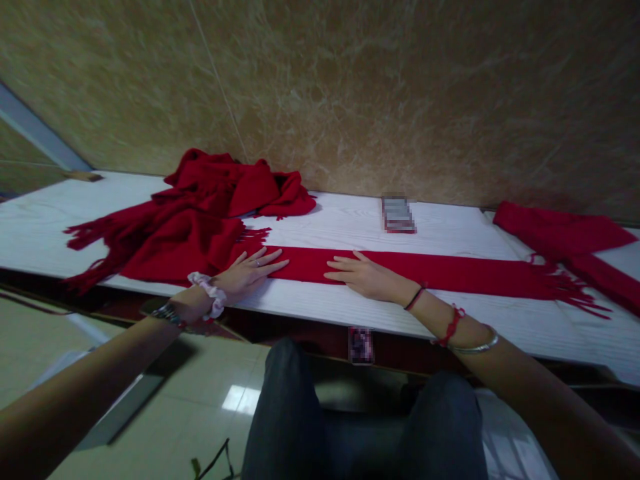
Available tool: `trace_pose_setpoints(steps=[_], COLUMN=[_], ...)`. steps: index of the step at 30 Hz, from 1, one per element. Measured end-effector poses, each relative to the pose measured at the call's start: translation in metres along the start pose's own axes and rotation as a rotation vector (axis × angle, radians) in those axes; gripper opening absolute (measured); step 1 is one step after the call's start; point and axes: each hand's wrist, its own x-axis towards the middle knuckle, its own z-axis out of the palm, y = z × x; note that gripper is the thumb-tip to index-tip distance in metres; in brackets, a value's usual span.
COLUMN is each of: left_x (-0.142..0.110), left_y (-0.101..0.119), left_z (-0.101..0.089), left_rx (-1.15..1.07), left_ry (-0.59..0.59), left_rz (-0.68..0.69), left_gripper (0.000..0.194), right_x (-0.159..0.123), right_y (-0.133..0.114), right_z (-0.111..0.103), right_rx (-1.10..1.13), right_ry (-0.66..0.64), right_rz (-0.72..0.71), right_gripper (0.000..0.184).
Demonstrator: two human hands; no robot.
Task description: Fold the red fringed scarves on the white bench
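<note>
A long, flat strip of red scarf point(450, 272) is spread across the centre of the frame, its straight-edged, matte cloth ended toward the right by twisted tassels. It is pressed by the left hand point(250, 272) near its left end and by the right hand point(365, 275) just right of centre. On both hands the fingers are held straight and slightly parted, laid on the fabric with nothing gripped. A soft, crumpled heap of red cloth point(200, 207) is piled at the left, its loose folds edged with fringe; whether it is joined to the strip cannot be told. At the right edge, another red cloth point(565, 230) is seen in smooth, angular layers. All are carried by a white surface point(340, 217) marked with a fine wood-like grain. A small rectangular item point(399, 215), blurred by pixelation, is placed behind the strip. The top of the frame is filled by a veined, marble-like brown wall point(320, 87).
</note>
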Motion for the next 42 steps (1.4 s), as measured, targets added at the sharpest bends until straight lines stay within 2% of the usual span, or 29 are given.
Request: trace_pose_setpoints(steps=[5,10,12,15,20,24,27,29,31,33,37,42], left_x=[0.001,0.007,0.007,0.005,0.001,-0.001,-0.001,0.004,0.013,0.025,0.044,0.045], left_y=[-0.008,-0.013,-0.014,-0.015,-0.025,-0.031,-0.021,-0.006,0.015,0.035,0.057,0.052], left_z=[-0.003,-0.022,-0.024,-0.016,0.002,0.003,-0.006,-0.016,-0.025,-0.031,-0.022,-0.003], left_rx=[0.038,0.172,0.181,0.141,0.047,0.057,0.069,0.051,0.027,0.011,-0.049,-0.05], left_ry=[0.006,0.155,0.183,0.106,0.017,-0.033,-0.062,-0.028,0.071,0.17,0.179,0.167], left_rz=[0.013,0.052,0.083,0.126,0.076,0.07,0.044,0.083,0.122,0.086,0.011,-0.034], left_gripper=[0.052,0.055,0.055,0.054,0.053,0.059,0.064,0.058,0.05,0.047,0.048,0.05], right_x=[0.0,-0.001,-0.001,-0.001,-0.001,-0.001,-0.001,0.0,0.0,0.0,0.0,0.002], right_y=[0.0,0.001,0.0,-0.001,-0.001,-0.001,-0.002,-0.002,-0.001,0.0,0.0,0.0], right_z=[-0.001,0.001,0.001,0.0,0.001,0.001,-0.001,-0.001,0.0,0.001,0.002,0.002], right_rx=[0.0,-0.005,0.001,0.003,-0.003,0.005,0.012,0.016,0.017,0.012,0.013,0.018], right_ry=[-0.001,0.011,0.014,0.013,0.033,0.025,0.014,0.01,0.012,0.014,0.017,0.02], right_rz=[-0.015,-0.009,-0.003,0.003,-0.008,-0.013,-0.009,-0.006,-0.003,0.003,0.012,0.02], right_gripper=[0.045,0.046,0.046,0.046,0.046,0.046,0.045,0.044,0.044,0.044,0.044,0.043])
